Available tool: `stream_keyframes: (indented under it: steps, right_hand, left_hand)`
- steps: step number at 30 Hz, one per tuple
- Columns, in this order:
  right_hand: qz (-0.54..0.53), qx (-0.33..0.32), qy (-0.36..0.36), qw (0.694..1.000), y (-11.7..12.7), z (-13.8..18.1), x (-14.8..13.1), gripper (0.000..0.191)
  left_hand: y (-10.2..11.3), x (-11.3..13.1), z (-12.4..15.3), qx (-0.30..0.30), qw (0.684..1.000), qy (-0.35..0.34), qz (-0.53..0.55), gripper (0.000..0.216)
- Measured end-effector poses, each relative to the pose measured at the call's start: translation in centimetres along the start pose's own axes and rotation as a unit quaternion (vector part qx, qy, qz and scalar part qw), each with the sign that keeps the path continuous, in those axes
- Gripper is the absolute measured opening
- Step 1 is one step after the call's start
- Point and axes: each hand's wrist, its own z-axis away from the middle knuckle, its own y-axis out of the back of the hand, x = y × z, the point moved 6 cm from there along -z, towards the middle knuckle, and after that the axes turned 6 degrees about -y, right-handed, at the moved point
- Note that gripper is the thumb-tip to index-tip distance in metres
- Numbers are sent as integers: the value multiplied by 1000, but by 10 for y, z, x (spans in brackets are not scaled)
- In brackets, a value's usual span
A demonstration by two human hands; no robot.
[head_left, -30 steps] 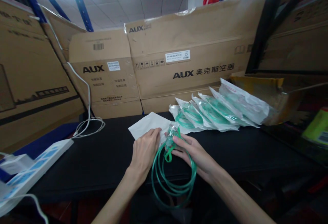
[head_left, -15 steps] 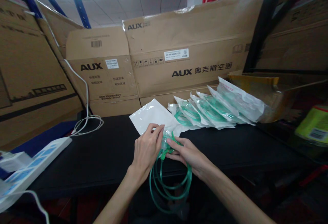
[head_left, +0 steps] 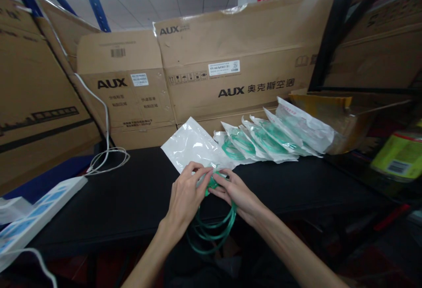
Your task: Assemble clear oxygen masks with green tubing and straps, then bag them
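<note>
While the left hand (head_left: 186, 193) pinches the mouth of the white pouch (head_left: 193, 145) lying on the black table (head_left: 132, 200), the right hand (head_left: 235, 191) grips the coiled green tubing (head_left: 214, 228) at that opening, its loops hanging off the table's near edge.

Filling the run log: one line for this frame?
left hand: holds mask | right hand: holds green tubing | empty pouch: behind hands | sealed packs: right rear
</note>
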Motion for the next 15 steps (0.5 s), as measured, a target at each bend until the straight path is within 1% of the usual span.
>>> stream_keyframes:
  steps: [3, 7, 9, 11, 13, 15]
  right_hand:
    - [14, -8, 24, 1000, -2, -5, 0, 36]
    - [15, -44, 22, 999, -7, -8, 2, 31]
    - [-20, -61, 8, 998, -6, -8, 3, 24]
    - [-75, -70, -22, 995, -5, -6, 4, 17]
    - [-121, -65, -51, 989, -2, -5, 6, 15]
    - [-141, -56, -54, 987, -1, -6, 7, 14]
  left_hand:
    - [0, 9, 4, 9, 1000, -24, -14, 17]
    - [-4, 9, 8, 24, 999, -31, -6, 15]
    - [-6, 4, 8, 26, 999, -34, 7, 14]
    - [-7, -1, 7, 22, 999, -35, 13, 12]
    - [-7, -5, 6, 17, 999, -29, 16, 11]
    - [-7, -7, 7, 16, 999, -28, 21, 10]
